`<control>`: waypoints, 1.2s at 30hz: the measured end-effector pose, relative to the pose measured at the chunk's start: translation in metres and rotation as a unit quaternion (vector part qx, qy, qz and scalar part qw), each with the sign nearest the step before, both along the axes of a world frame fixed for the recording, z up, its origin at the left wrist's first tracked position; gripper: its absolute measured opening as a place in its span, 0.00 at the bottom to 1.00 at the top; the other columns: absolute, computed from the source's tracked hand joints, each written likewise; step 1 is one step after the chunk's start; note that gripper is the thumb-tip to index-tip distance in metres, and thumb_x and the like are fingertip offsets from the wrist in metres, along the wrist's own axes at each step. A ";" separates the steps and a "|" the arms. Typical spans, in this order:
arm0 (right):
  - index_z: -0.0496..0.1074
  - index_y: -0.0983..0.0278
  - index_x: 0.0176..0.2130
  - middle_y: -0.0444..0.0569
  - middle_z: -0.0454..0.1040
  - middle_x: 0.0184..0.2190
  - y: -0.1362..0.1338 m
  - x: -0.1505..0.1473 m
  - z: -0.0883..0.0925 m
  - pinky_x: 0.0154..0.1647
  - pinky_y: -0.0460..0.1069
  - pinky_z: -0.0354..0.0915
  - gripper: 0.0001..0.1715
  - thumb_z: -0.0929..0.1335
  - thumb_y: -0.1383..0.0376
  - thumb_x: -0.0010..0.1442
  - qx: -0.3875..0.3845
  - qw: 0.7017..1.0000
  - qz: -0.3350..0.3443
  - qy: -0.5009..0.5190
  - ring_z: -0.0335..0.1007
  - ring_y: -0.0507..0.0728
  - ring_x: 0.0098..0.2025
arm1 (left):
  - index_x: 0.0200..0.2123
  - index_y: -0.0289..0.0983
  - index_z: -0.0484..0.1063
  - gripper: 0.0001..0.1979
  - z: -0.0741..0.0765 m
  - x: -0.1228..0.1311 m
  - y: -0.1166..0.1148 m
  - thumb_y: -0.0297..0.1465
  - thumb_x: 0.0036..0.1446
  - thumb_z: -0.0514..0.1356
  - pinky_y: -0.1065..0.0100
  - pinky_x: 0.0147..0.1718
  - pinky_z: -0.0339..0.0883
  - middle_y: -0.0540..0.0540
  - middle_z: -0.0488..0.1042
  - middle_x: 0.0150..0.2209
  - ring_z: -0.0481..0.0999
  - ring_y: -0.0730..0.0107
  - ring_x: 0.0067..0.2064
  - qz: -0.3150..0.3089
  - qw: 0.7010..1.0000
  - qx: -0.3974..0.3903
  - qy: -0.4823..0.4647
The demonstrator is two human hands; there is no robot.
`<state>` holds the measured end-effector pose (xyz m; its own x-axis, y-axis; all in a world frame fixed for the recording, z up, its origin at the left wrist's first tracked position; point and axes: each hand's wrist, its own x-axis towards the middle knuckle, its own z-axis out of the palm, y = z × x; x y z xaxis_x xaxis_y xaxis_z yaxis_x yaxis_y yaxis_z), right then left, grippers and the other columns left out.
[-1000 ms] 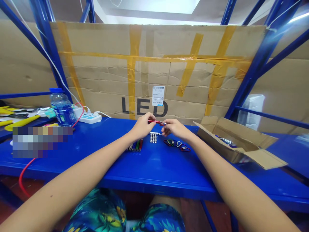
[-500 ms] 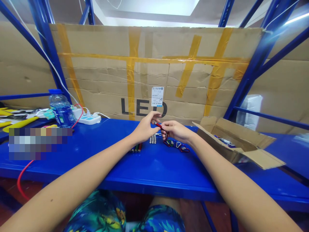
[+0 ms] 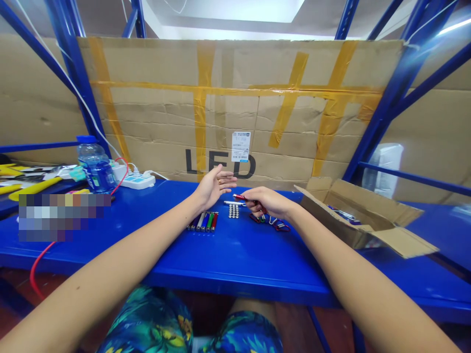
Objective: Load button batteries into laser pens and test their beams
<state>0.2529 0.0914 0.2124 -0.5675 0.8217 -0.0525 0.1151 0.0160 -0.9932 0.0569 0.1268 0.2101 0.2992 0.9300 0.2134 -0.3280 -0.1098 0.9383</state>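
Presently 1 red tube, held in the right hand above the blue table.
Right hand: closed on the tube, its silver tip pointing left. Left hand: open, fingers extended, apart from it. On the table: 1 silver tube, a block of silver discs, a row of coloured tubes at left, carabiners and an open cardboard box at right.

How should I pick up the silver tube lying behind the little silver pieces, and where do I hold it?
Pinch the silver tube near its left end, probably best from above and the left. It lies flat and sideways, with that end sticking out past the silver pieces. The right hand is close to the other end, and reaching from the front might knock the pieces.
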 end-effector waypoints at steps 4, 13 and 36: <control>0.61 0.64 0.26 0.36 0.45 0.19 0.001 0.000 0.000 0.20 0.46 0.37 0.12 0.66 0.65 0.59 0.020 0.998 -0.050 -0.009 0.36 0.46 0.20 | 0.40 0.34 0.72 0.25 0.000 -0.001 0.002 0.50 0.58 0.51 0.56 0.41 0.69 0.34 0.77 0.45 0.76 0.52 0.47 -0.002 1.000 -0.006 -0.001; 0.60 0.63 0.27 0.37 0.46 0.20 0.000 -0.001 0.003 0.20 0.45 0.39 0.11 0.67 0.64 0.58 -0.005 0.997 -0.074 0.026 0.37 0.46 0.20 | 0.41 0.34 0.71 0.30 -0.002 -0.004 0.007 0.54 0.58 0.47 0.56 0.40 0.70 0.32 0.76 0.47 0.75 0.50 0.50 -0.015 1.000 0.010 0.010; 0.61 0.63 0.26 0.38 0.48 0.19 0.000 -0.001 0.000 0.17 0.44 0.41 0.13 0.66 0.62 0.59 0.031 0.998 -0.044 -0.014 0.40 0.47 0.19 | 0.40 0.34 0.73 0.31 -0.003 -0.004 0.004 0.55 0.58 0.48 0.55 0.43 0.69 0.33 0.76 0.47 0.76 0.50 0.48 -0.046 0.999 -0.005 -0.008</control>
<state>0.2515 0.0913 0.2125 -0.4919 0.8705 -0.0153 0.1465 0.0654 -0.9871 0.0533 0.1304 0.2072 0.3797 0.9011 0.2093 -0.3507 -0.0691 0.9339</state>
